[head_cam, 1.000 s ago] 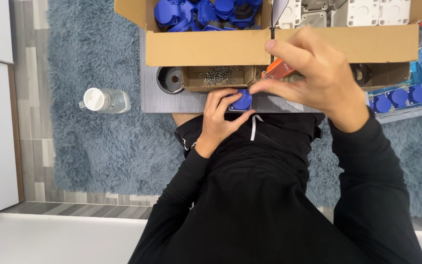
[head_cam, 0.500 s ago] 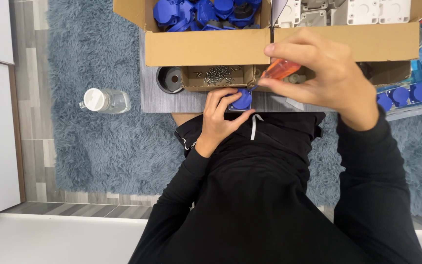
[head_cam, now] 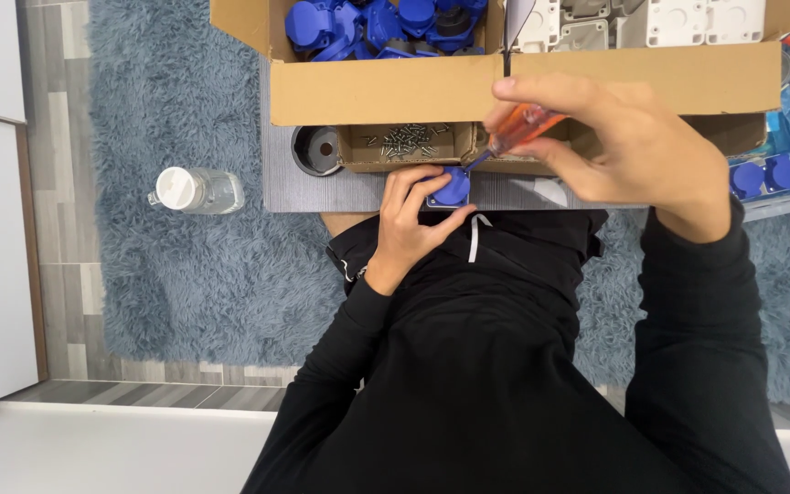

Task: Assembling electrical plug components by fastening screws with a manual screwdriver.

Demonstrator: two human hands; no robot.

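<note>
So the left hand (head_cam: 411,220) had its fingers curled around a small blue socket part (head_cam: 451,187), pinning it at the near edge of the grey desk (head_cam: 285,187). The right hand (head_cam: 624,137) was closed around an orange-handled screwdriver (head_cam: 516,133), tip angled down onto the blue part. Just behind sat a little cardboard tray of screws (head_cam: 406,140), and a big cardboard box (head_cam: 523,87) ran along the far edge.

At nine o'clock my capped water bottle (head_cam: 196,190) lies on the shaggy blue rug (head_cam: 166,274); at twelve, a cardboard box (head_cam: 523,84) of blue parts (head_cam: 368,23).
</note>
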